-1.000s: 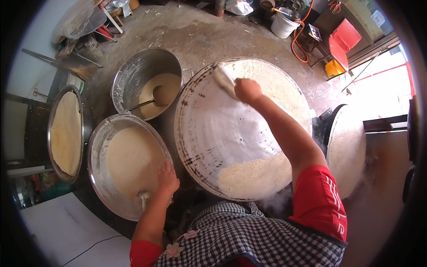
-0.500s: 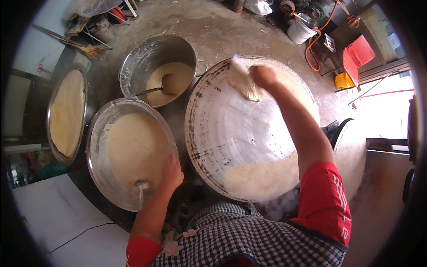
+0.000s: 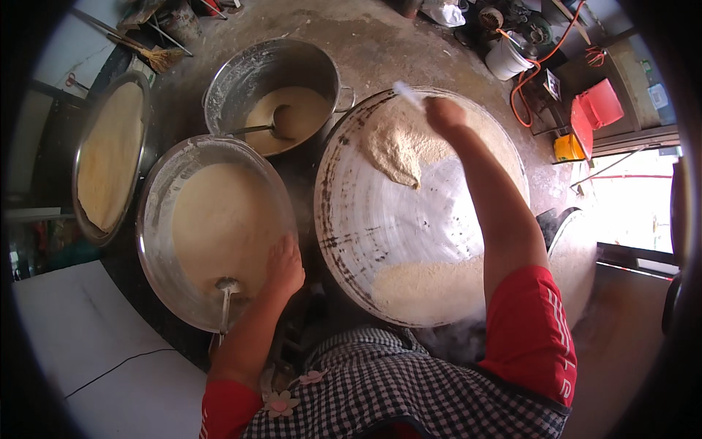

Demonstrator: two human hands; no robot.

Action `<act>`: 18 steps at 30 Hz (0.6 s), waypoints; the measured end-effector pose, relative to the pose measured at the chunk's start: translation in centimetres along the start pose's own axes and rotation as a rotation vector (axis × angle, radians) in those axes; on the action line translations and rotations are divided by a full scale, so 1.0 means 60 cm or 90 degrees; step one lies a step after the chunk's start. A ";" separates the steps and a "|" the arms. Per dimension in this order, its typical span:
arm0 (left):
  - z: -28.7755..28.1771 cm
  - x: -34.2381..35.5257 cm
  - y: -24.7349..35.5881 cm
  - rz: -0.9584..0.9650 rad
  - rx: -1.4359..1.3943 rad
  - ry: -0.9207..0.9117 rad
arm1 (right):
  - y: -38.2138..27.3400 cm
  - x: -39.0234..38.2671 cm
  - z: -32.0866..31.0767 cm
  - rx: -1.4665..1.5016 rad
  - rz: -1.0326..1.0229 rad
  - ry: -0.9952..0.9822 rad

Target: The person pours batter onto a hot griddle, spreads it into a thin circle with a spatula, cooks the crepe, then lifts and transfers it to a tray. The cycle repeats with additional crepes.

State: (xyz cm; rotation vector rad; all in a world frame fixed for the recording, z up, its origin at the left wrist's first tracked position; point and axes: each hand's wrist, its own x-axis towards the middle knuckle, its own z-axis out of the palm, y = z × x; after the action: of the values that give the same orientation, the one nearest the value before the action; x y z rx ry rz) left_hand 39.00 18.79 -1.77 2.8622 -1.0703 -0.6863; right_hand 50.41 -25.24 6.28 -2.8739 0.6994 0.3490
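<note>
My right hand [image 3: 444, 115] is closed around a pale flat scraper [image 3: 408, 94], blurred, at the far edge of a large round griddle [image 3: 351, 241]. Beside it, a thick wet mass of batter [image 3: 393, 152] lies heaped on the metal. A thin layer of batter [image 3: 431, 289] coats the griddle's near side, and bare streaked metal shows between. My left hand [image 3: 286, 265] rests on the right rim of a steel basin [image 3: 156, 274], its fingers stretched out and the thumb hidden. Pale batter [image 3: 219, 212] fills much of the basin, where a metal ladle [image 3: 227, 285] leans near my left forearm.
A deep steel pot [image 3: 227, 91] with batter and a dark ladle [image 3: 278, 123] stands behind the basin. Far left, a tilted tray [image 3: 110, 164] holds flat pale sheets. Steam rises by the griddle's near edge. A white bucket [image 3: 506, 60] and orange hose [image 3: 528, 102] lie beyond.
The heaped batter by my right hand has spread wider and leftward, and the scraper has shifted slightly to the right. My left hand stays on the basin rim. The whole view has tilted slightly.
</note>
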 end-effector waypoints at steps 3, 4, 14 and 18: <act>0.006 0.002 -0.001 -0.004 -0.009 0.007 | -0.057 -0.094 0.021 -0.049 -0.212 -0.034; 0.008 0.001 -0.003 0.001 -0.011 0.016 | -0.064 -0.136 0.022 -0.069 -0.239 -0.082; 0.017 -0.005 -0.007 0.012 -0.015 0.093 | -0.008 -0.073 -0.003 -0.106 -0.037 0.113; 0.026 0.001 -0.004 -0.036 0.013 -0.009 | -0.068 -0.046 0.022 -0.033 -0.068 0.046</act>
State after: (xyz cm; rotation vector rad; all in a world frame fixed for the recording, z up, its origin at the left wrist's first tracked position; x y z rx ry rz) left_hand 38.56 19.19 -3.25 2.9191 -1.0071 -0.7030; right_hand 49.71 -20.22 6.16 -2.9710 0.5528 0.2547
